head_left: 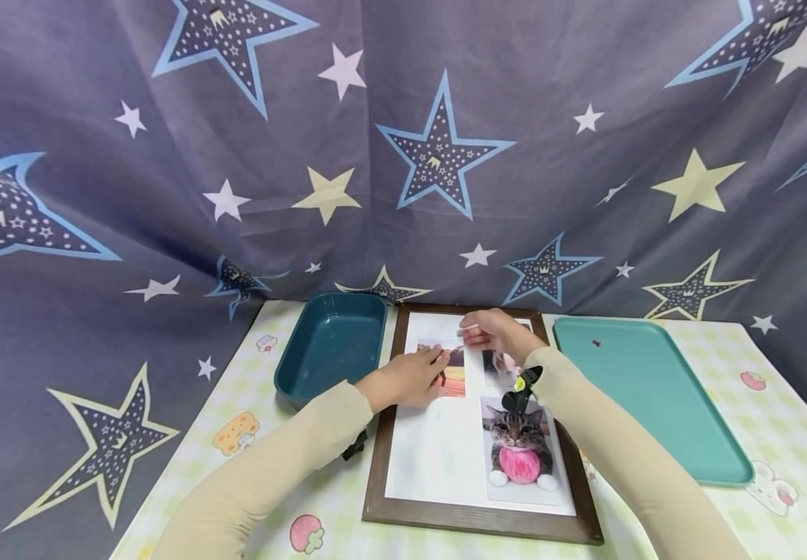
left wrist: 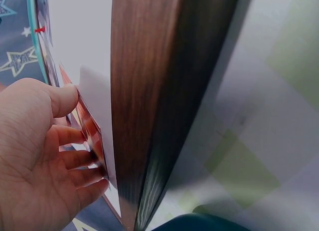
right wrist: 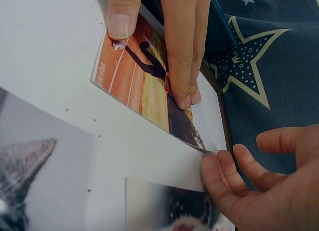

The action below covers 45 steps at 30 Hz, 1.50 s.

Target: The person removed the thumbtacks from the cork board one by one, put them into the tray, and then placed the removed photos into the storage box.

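Note:
A photo with orange and yellow bands lies on the white board of a brown wooden frame. My left hand rests on this photo; in the right wrist view its thumb and fingertips press the surface. My right hand is at the photo's upper right corner, fingers loosely bent, fingertips touching the edge there. Below it lies a second photo, partly hidden by the hand and sleeve. A cat photo with a pink ball occupies the board's lower right.
Left of the frame stands a dark teal bin. To the right lies a green tray with a tiny red object on it. A red pin shows in the left wrist view. A starry curtain hangs behind the table.

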{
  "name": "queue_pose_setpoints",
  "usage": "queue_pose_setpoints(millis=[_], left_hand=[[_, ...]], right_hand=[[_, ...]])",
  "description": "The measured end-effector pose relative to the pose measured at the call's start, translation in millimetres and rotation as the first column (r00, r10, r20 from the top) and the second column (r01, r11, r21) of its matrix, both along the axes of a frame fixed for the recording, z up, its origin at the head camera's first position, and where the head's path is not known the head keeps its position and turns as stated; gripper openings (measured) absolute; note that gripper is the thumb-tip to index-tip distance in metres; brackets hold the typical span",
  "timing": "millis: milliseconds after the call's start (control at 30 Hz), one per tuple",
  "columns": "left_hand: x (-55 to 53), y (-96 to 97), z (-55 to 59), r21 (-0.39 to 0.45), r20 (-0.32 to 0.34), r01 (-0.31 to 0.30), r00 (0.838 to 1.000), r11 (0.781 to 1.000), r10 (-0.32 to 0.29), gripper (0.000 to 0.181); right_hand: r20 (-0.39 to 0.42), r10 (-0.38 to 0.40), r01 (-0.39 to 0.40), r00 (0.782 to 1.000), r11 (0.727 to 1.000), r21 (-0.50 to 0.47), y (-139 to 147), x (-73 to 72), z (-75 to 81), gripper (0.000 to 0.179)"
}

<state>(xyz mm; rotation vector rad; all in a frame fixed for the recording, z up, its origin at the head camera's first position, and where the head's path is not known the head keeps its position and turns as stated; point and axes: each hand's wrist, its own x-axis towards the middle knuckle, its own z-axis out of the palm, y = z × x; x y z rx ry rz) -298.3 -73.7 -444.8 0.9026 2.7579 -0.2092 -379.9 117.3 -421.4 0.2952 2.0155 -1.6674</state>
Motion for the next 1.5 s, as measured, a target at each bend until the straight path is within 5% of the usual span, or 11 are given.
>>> queue_pose_setpoints(millis=[467, 933, 1500], left_hand=[[2.9, -2.1, 4.9, 0.053, 0.040, -0.032, 0.999, 0.998, 0.029, 0.066], [3.9, -4.6, -4.6, 0.064, 0.043, -0.019, 0.999, 0.998, 0.016, 0.070], [6.0, -4.5, -9.0, 0.069, 0.007, -0.003, 1.000, 0.998, 0.003, 0.069]], right_hand=[[0.015, -0.033, 0.033, 0.999, 0.999, -0.031, -0.4, 2.8, 1.3, 0.040], [0.064, 0.101, -0.100, 0.993, 0.995, -0.019, 9.1, 11.8, -2.2, 0.032], [0.100, 0.147, -0.140, 0.984, 0.988, -0.068, 8.7, 22.1, -7.7, 0.029]])
